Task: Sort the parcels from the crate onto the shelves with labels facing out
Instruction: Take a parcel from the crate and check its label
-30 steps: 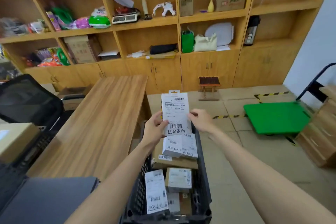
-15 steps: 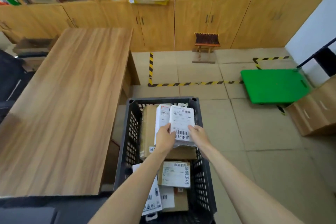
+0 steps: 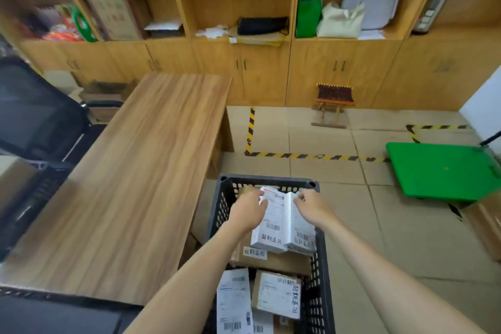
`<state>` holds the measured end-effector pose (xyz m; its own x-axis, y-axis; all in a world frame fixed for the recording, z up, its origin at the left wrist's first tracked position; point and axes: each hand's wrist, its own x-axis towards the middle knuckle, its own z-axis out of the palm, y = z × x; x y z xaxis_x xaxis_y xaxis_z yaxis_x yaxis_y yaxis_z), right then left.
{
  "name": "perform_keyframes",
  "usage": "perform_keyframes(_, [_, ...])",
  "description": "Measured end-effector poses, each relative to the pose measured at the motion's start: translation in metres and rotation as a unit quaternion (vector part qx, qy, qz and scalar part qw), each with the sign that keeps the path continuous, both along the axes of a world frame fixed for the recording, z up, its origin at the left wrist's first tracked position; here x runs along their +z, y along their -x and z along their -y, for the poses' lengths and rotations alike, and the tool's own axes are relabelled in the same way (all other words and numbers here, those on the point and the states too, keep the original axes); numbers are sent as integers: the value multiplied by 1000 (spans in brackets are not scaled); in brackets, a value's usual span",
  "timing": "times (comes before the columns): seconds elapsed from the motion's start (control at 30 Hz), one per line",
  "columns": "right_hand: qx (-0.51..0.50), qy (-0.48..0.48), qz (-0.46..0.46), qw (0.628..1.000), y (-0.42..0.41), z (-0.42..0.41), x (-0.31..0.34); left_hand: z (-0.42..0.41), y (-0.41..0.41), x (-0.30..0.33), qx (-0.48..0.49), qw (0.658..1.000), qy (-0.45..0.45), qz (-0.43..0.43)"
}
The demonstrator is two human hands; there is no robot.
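A black slatted crate (image 3: 221, 214) stands on the floor in front of me with several labelled parcels inside. Two white boxes lie side by side at its far end, labels up. My left hand (image 3: 248, 210) grips the far end of the left white box (image 3: 271, 225). My right hand (image 3: 311, 207) pinches the far end of the right white box (image 3: 301, 233). Below them lie a brown carton (image 3: 271, 259), a small labelled box (image 3: 276, 294) and a white flat parcel (image 3: 234, 304). The wooden shelves (image 3: 238, 2) run along the far wall.
A long wooden table (image 3: 135, 184) stands left of the crate, with a black chair (image 3: 35, 111) beyond it. A green platform trolley (image 3: 442, 171) sits on the floor at right, a small stool (image 3: 333, 101) by the cabinets. The shelves hold bags, cartons and papers.
The white box held up a second ago has come down into the crate beside another white box. Both hands now hold the boxes' far ends. The view has lifted toward the shelves.
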<state>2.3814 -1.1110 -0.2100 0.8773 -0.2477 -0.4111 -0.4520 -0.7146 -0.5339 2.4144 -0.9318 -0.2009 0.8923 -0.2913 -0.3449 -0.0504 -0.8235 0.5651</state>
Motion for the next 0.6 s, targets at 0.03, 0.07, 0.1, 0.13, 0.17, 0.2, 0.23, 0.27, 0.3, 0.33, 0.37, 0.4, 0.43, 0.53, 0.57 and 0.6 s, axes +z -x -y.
perform_keyframes(0.03, [31, 13, 19, 999, -9, -6, 19, -9, -3, 20, -15, 998, -44, 35])
perform_keyframes(0.07, [61, 27, 44, 997, -19, -12, 39, -18, -5, 40, -25, 994, -87, 68])
perform_keyframes(0.1, [95, 41, 69, 992, -27, -22, 59, -28, -4, 61, -26, 987, -119, 100])
perform_keyframes(0.13, [138, 53, 97, 984, -35, -33, 79, -39, -2, 83, -13, 981, -144, 128])
perform_keyframes(0.17, [182, 61, 123, 974, -40, -48, 100, -51, 3, 104, 8, 976, -157, 151])
perform_keyframes(0.2, [225, 67, 143, 961, -43, -65, 119, -65, 11, 121, 36, 973, -161, 163])
perform_keyframes(0.23, [270, 75, 162, 946, -44, -84, 137, -80, 21, 138, 69, 969, -160, 176])
perform_keyframes(0.27, [313, 85, 184, 928, -43, -104, 152, -96, 34, 152, 105, 963, -163, 189])
perform_keyframes(0.3, [355, 100, 204, 907, -38, -125, 166, -113, 50, 164, 140, 953, -172, 205])
perform_keyframes(0.33, [391, 109, 222, 886, -32, -146, 179, -130, 67, 175, 173, 942, -186, 218])
perform_keyframes(0.37, [422, 109, 240, 867, -22, -168, 190, -150, 87, 184, 204, 931, -201, 226])
perform_keyframes(0.4, [446, 106, 258, 850, -11, -190, 200, -170, 109, 193, 230, 921, -219, 227])
perform_keyframes(0.43, [470, 101, 275, 833, 3, -212, 210, -189, 132, 202, 250, 912, -238, 222])
perform_keyframes(0.53, [529, 94, 330, 776, 56, -277, 235, -244, 216, 228, 317, 885, -283, 188])
perform_keyframes(0.57, [550, 95, 341, 757, 75, -296, 242, -260, 246, 235, 347, 875, -286, 179])
perform_keyframes(0.6, [572, 91, 345, 739, 95, -315, 250, -275, 276, 240, 378, 863, -288, 170])
